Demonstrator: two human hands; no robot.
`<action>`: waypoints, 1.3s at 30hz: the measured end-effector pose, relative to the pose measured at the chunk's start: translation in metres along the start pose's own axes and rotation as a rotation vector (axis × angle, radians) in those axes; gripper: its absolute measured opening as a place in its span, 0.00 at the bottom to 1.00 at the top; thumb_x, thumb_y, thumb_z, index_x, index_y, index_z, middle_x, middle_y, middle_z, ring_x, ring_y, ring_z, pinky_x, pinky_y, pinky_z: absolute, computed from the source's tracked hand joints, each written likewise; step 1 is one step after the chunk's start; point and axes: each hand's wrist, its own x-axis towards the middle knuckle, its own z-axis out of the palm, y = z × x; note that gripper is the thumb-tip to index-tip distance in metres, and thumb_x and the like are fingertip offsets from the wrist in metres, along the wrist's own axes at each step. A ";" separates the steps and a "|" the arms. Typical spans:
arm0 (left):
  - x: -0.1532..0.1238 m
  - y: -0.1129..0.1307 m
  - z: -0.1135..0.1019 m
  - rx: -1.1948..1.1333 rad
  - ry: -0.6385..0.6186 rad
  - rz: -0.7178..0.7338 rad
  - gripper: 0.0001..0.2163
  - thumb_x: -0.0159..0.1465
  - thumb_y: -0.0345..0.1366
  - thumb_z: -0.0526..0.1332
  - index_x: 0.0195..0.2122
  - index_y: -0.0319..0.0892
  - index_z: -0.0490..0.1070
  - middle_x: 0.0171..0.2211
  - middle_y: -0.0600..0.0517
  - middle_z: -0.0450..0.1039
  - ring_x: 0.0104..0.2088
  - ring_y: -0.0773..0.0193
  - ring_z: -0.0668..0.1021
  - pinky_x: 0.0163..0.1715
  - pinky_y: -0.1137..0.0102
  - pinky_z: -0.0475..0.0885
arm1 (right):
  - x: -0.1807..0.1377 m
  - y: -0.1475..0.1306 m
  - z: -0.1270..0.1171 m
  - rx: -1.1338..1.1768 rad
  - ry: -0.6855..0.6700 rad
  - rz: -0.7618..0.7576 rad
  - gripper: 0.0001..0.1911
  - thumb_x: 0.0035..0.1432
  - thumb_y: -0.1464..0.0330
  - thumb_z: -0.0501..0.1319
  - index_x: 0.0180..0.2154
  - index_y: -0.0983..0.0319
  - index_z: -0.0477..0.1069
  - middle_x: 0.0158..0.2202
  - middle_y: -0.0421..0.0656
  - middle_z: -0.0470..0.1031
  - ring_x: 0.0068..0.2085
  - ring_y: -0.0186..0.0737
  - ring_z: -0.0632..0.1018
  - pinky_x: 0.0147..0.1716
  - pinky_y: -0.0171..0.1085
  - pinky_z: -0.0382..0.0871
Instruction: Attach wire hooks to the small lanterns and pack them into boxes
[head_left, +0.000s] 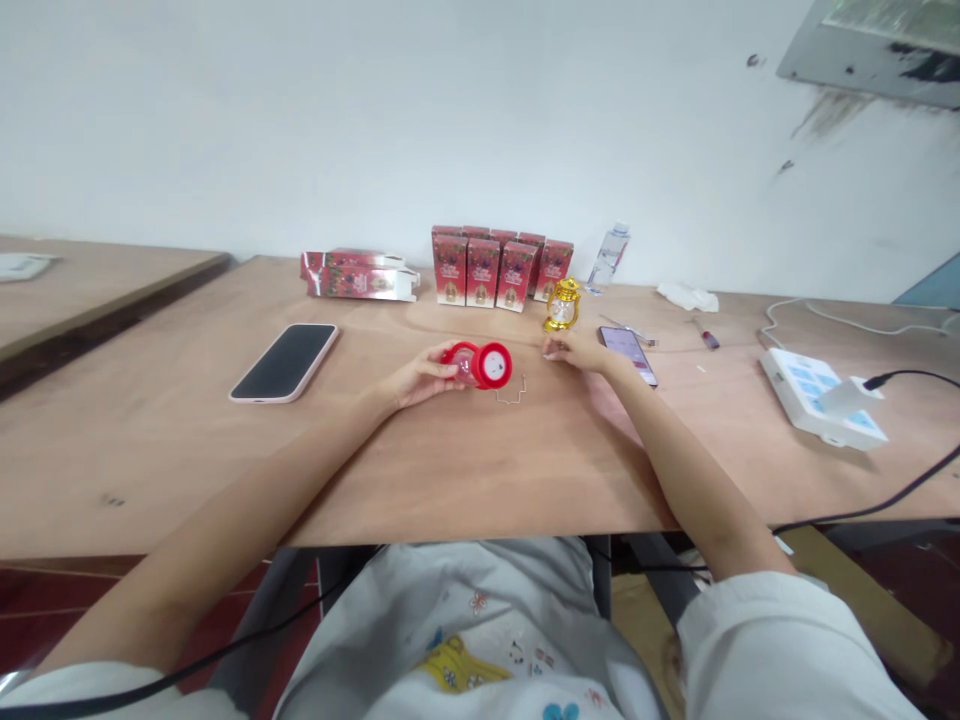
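My left hand (420, 378) is closed around a small red lantern (480, 364) lying on its side on the wooden table (465, 460), its white base facing me. A thin bent wire handle (512, 394) lies just right of it. My right hand (574, 349) rests on the table in front of a small gold lantern (562, 304) that stands upright. Its fingers are curled in a pinch on something too small to name.
Several red boxes (495, 268) stand at the back, with flattened red boxes (358, 275) to their left. A pink-cased phone (285, 362) lies at the left, another phone (628, 352) by my right wrist. A water bottle (609, 256), screwdriver (706, 336) and white power strip (821, 397) sit at the right.
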 end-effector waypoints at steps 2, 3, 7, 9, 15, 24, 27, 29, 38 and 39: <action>0.000 0.000 0.000 -0.007 0.003 -0.001 0.18 0.49 0.25 0.67 0.42 0.41 0.74 0.35 0.51 0.77 0.33 0.64 0.80 0.34 0.73 0.76 | 0.000 -0.001 0.000 -0.005 -0.005 0.018 0.08 0.54 0.75 0.59 0.37 0.63 0.73 0.31 0.41 0.73 0.33 0.36 0.71 0.36 0.33 0.64; 0.000 0.000 0.001 -0.009 0.006 -0.001 0.18 0.48 0.25 0.68 0.41 0.41 0.74 0.35 0.51 0.77 0.33 0.64 0.80 0.34 0.73 0.76 | 0.000 -0.001 0.000 -0.007 -0.008 0.029 0.07 0.54 0.76 0.59 0.37 0.63 0.72 0.31 0.41 0.73 0.33 0.35 0.71 0.36 0.32 0.64; 0.000 0.001 0.001 -0.014 0.012 -0.002 0.18 0.47 0.26 0.69 0.40 0.41 0.75 0.35 0.52 0.77 0.33 0.64 0.80 0.33 0.73 0.77 | 0.000 -0.004 0.001 -0.020 -0.008 0.092 0.06 0.54 0.77 0.60 0.35 0.64 0.71 0.32 0.43 0.75 0.32 0.36 0.73 0.36 0.33 0.65; 0.000 0.001 0.001 -0.013 0.006 -0.002 0.18 0.47 0.26 0.69 0.40 0.41 0.74 0.35 0.52 0.77 0.33 0.65 0.80 0.33 0.74 0.76 | -0.001 -0.005 0.002 -0.028 0.006 0.128 0.05 0.54 0.77 0.60 0.34 0.64 0.70 0.33 0.44 0.76 0.33 0.37 0.74 0.37 0.34 0.66; 0.000 -0.001 -0.001 -0.008 0.010 0.000 0.18 0.48 0.25 0.68 0.41 0.41 0.73 0.35 0.51 0.77 0.34 0.64 0.80 0.34 0.73 0.76 | -0.008 -0.013 0.002 -0.043 0.095 0.150 0.03 0.55 0.74 0.61 0.33 0.63 0.68 0.34 0.46 0.76 0.36 0.40 0.74 0.38 0.36 0.66; 0.000 -0.001 -0.001 0.012 0.011 0.008 0.18 0.49 0.26 0.67 0.42 0.41 0.72 0.38 0.51 0.77 0.36 0.64 0.80 0.35 0.73 0.76 | -0.048 -0.098 0.023 0.238 0.757 -0.250 0.08 0.61 0.62 0.59 0.31 0.59 0.69 0.29 0.41 0.72 0.32 0.36 0.72 0.36 0.38 0.67; -0.001 0.000 0.000 0.014 0.019 0.000 0.18 0.49 0.26 0.68 0.42 0.40 0.72 0.37 0.51 0.77 0.35 0.64 0.80 0.35 0.73 0.76 | -0.057 -0.127 0.032 0.286 0.835 -0.413 0.08 0.59 0.63 0.61 0.29 0.58 0.71 0.28 0.40 0.72 0.32 0.37 0.73 0.35 0.39 0.67; -0.001 0.001 -0.001 0.015 0.027 -0.011 0.18 0.48 0.26 0.68 0.41 0.40 0.73 0.36 0.51 0.77 0.34 0.64 0.80 0.34 0.73 0.76 | -0.059 -0.137 0.036 0.279 0.832 -0.452 0.07 0.58 0.65 0.62 0.28 0.58 0.72 0.29 0.41 0.72 0.33 0.37 0.74 0.35 0.39 0.68; 0.000 0.000 -0.001 0.011 0.027 -0.013 0.18 0.49 0.25 0.68 0.42 0.41 0.72 0.37 0.52 0.77 0.34 0.66 0.80 0.35 0.73 0.75 | -0.058 -0.139 0.039 0.254 0.771 -0.362 0.05 0.58 0.70 0.62 0.30 0.56 0.74 0.31 0.41 0.70 0.36 0.39 0.73 0.39 0.41 0.68; 0.000 0.000 -0.001 0.015 0.022 -0.012 0.18 0.49 0.25 0.68 0.42 0.41 0.72 0.37 0.52 0.77 0.34 0.66 0.80 0.36 0.73 0.75 | -0.058 -0.139 0.039 0.251 0.772 -0.363 0.04 0.58 0.70 0.62 0.30 0.56 0.73 0.31 0.40 0.70 0.36 0.39 0.73 0.39 0.41 0.68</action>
